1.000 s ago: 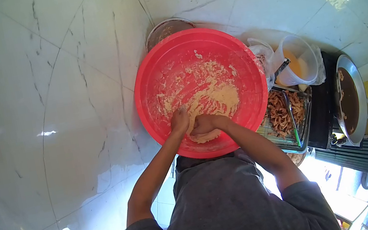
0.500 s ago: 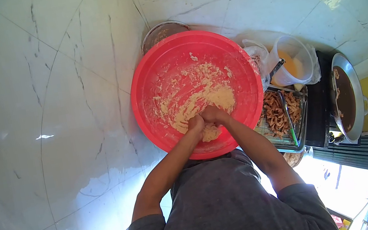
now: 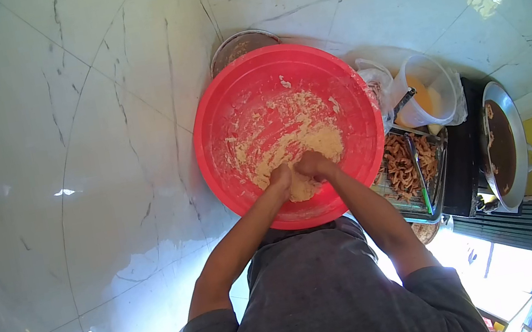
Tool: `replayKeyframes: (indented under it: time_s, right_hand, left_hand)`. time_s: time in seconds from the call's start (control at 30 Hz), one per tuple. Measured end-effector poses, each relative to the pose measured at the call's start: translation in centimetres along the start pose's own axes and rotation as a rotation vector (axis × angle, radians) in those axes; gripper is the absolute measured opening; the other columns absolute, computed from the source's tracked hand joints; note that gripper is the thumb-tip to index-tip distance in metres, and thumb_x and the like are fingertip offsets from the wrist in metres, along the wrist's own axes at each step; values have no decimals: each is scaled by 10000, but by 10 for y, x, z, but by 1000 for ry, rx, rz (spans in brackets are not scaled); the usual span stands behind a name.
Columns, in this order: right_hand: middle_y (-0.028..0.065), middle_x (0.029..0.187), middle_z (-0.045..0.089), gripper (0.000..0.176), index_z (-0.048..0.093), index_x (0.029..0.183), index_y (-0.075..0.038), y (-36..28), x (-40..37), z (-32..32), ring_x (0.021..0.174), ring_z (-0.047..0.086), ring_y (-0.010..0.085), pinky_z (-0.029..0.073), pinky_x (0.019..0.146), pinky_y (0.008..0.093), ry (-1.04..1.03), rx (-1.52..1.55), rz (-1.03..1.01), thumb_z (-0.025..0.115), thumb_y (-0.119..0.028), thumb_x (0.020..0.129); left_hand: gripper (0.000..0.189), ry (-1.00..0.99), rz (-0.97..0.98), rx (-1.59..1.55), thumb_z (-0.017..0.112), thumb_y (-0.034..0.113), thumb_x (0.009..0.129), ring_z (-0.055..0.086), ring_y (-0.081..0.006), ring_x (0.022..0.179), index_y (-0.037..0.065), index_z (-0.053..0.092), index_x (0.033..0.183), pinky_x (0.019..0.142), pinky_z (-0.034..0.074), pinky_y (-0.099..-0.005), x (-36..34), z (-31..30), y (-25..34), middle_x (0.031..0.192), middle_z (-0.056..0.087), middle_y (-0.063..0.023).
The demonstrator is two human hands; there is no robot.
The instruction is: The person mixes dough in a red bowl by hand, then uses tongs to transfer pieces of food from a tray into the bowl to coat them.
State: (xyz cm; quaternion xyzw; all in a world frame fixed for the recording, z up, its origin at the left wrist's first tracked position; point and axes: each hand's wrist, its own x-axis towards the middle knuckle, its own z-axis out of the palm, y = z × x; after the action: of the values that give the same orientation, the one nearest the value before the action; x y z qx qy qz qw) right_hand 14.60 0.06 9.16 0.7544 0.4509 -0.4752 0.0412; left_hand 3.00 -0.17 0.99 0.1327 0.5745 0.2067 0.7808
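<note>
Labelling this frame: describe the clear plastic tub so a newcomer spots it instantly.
Start at the big red basin. Just right of its rim, above the tray of fried strips, stands the tub: the only see-through container, holding yellow-orange liquid.

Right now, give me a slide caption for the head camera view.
Left hand and right hand press into pale dough in a red basin, tray of fried pieces beside it.

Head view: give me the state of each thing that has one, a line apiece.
red basin, upright, inside smeared with dough.
dough, crumbly, partly gathered in a lump under the hands.
left hand, pressed into the dough, grip unclear.
right hand, pressed into the dough beside the left hand.
clear jug, open, part full of yellow liquid.
pan, uncovered, holds dark liquid.
tray, loaded with brown fried strips.
</note>
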Motion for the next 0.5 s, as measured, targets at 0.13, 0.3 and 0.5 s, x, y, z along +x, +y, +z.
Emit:
replayKeyframes:
  time_s: [0.13, 0.3, 0.5]
  right_hand:
    - [290, 939, 625, 417, 627, 925, 88, 6, 25, 11, 884, 634, 367, 510, 765, 399, -30, 143, -164, 488, -285, 801]
    - [185, 796, 645, 376, 653, 944, -28, 12, 30, -14, 751, 652, 272, 511, 653, 370, 69, 235, -222, 504, -347, 813]
    - [199, 866, 653, 394, 657, 967, -42, 17, 46, 30, 835, 634, 330, 486, 767, 412, 130, -149, -545, 541, -377, 795]
  left_hand:
    - [660, 189, 159, 286, 291, 506, 930, 563, -369, 1043, -68, 498, 1182, 911, 420, -405, -55, 23, 21, 1204, 520, -268]
    - [674, 184, 316, 714, 294, 534, 922, 563, -411, 1005, -52, 554, 1130, 886, 422, -433, -71, -7, 49, 1085, 579, -279]
    - [531, 230, 437, 797, 405, 432, 894, 572, -414, 992, -46, 585, 1037, 854, 429, -451, -54, -28, 63, 992, 612, -277]
